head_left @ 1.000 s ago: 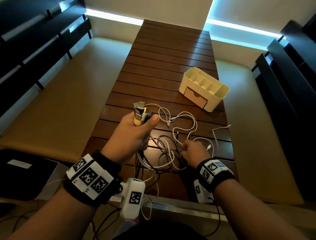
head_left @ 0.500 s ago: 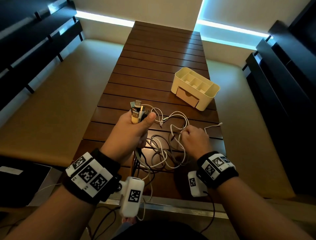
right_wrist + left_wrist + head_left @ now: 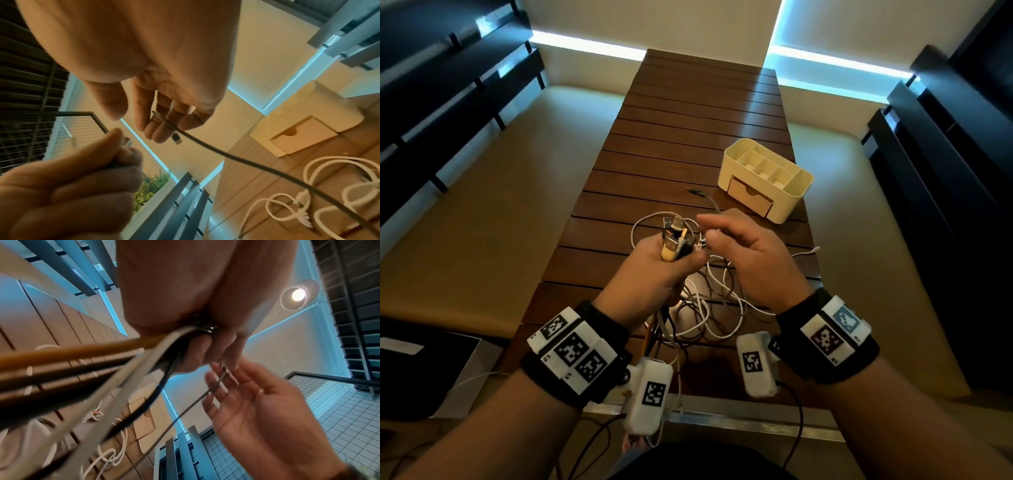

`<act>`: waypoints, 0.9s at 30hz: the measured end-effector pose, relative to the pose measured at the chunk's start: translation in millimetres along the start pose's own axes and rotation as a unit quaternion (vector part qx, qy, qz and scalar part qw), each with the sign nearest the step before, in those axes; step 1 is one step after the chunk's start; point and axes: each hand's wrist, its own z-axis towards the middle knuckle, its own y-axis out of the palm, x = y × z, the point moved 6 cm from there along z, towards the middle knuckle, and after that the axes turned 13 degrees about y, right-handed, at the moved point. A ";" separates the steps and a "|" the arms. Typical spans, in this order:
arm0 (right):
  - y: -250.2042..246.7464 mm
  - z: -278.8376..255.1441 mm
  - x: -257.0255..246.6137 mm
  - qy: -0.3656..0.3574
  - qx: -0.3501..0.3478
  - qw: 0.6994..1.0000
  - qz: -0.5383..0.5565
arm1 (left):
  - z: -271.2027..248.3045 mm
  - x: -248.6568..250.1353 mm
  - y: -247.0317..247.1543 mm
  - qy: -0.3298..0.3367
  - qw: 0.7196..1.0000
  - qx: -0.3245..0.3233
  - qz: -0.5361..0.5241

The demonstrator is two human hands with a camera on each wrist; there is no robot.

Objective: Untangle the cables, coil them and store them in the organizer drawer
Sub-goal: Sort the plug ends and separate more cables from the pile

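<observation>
The slatted wooden counter (image 3: 688, 144) runs long and narrow away from the person, and most of its far half lies bare. The cream organizer (image 3: 763, 178) sits toward the right edge, its drawer (image 3: 750, 197) closed and facing the near side. Between the organizer and the near edge, loops of white cable (image 3: 709, 308) sprawl across the slats, with one white end (image 3: 813, 249) lying close to the right edge.

Left hand (image 3: 654, 274) is up above the tangle, fist clenched round a bundle of cables (image 3: 102, 363), plug ends (image 3: 674, 236) poking up out of the top of the fist. From the left wrist view the orange, black and grey strands fan down out of the bottom of that grip.

Right hand (image 3: 750, 260) hangs just beside it, back of the hand up and fingers (image 3: 164, 116) half spread. A thin grey cable (image 3: 246, 160) runs across them, caught between fingers in the right wrist view, its tip (image 3: 697, 192) sticking out ahead toward the organizer. The picture is blurred, so how firmly it is held I cannot tell.
</observation>
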 end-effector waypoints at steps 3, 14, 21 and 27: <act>8.7 -3.6 -12.1 -0.026 -0.035 0.999 0.005 | 0.2 8.3 8.1 0.028 0.999 -0.020 0.037; 5.6 -9.0 -23.7 -0.044 -0.032 0.996 -0.075 | -2.0 21.1 20.9 0.040 0.999 -0.007 0.009; 9.3 -10.5 -27.0 -0.048 0.022 0.995 -0.081 | 1.2 23.9 23.3 0.046 0.993 -0.024 0.106; 7.0 -12.5 -27.4 -0.067 0.007 0.994 -0.081 | -3.3 20.3 17.8 0.040 0.999 -0.009 0.027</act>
